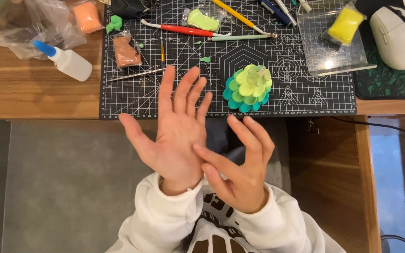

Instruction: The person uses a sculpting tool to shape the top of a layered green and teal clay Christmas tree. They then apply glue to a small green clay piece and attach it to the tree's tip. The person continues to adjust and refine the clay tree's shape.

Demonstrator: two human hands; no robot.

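White sweatshirt sleeves fill the near edge, and from them both hands rise in front of the desk's near edge. On the left, the left hand is spread flat, palm up, fingers apart and holding nothing. Its fingertips reach over the near border of the black cutting mat. The right hand is loosely curled beside it, also holding nothing, with its index finger pressed against the heel of the left palm.

Just beyond the right hand's fingertips, near the mat's near edge, sits the clay succulent, green leaves ringed with teal. Open mat lies to either side of it. Modelling tools, bagged clay pieces and a yellow clay packet crowd the far edge. A glue bottle lies left of the mat, a white mouse far right.
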